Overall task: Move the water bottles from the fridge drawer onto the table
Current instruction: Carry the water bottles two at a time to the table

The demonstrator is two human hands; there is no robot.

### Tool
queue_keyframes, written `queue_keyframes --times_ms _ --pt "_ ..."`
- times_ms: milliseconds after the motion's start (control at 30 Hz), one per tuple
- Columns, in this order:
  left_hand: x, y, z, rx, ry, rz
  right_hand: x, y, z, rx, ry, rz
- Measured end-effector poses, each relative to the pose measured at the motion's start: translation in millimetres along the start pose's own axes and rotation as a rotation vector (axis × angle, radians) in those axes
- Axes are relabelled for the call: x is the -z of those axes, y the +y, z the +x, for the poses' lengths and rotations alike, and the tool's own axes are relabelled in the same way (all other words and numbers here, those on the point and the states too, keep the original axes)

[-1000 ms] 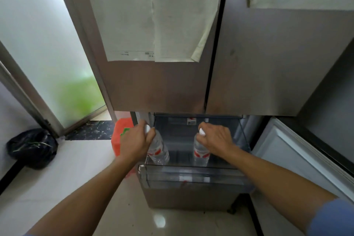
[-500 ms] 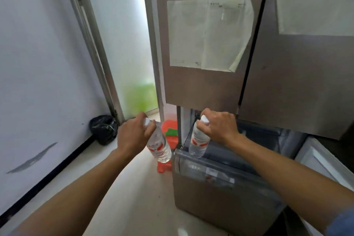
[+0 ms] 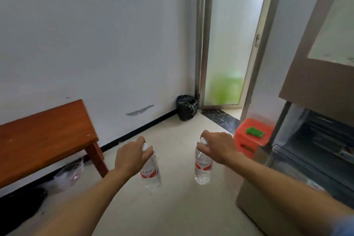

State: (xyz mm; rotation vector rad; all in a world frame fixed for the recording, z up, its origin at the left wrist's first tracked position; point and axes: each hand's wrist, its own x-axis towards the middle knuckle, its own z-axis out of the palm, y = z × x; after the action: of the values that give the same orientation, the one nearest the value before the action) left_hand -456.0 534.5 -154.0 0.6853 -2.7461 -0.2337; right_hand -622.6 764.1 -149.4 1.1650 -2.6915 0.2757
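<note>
Left hand (image 3: pixel 132 157) grips one water bottle (image 3: pixel 151 174) by the neck, fingers wrapped just under the white cap, so the clear bottle with its red-and-white label hangs upright over the pale floor (image 3: pixel 172 209). To the left of that hand stands the brown wooden table (image 3: pixel 42 138), set against the white wall, with crumpled plastic and a dark item on the floor beneath it. Right hand (image 3: pixel 218 147) holds a second water bottle (image 3: pixel 203 168) the same way, closed around its neck, the bottle hanging upright beside the first and apart from it. Beyond the hands, a black bag (image 3: pixel 186 107) sits in the corner by a frosted door. Further right, a red stool (image 3: pixel 252 136) carries a green item, and the open fridge drawer (image 3: pixel 306 155) shows at the right edge.
</note>
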Motion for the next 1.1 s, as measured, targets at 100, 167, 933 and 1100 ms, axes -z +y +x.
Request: queue_keyframes --times_ms 100,167,933,1100 --pt "20 -81 -16 0.085 -0.012 0.017 -23 -78 38 0.074 0.005 0.041" --pt "34 -136 -23 0.137 0.004 0.031 -42 -135 66 0.096 -0.005 0.079" --pt "113 -590 -2 0.724 -0.003 0.192 -183 -597 362 0.656 -0.183 0.130" --pt "124 -666 41 0.826 0.031 0.198 -213 -677 448 0.727 -0.175 0.161"
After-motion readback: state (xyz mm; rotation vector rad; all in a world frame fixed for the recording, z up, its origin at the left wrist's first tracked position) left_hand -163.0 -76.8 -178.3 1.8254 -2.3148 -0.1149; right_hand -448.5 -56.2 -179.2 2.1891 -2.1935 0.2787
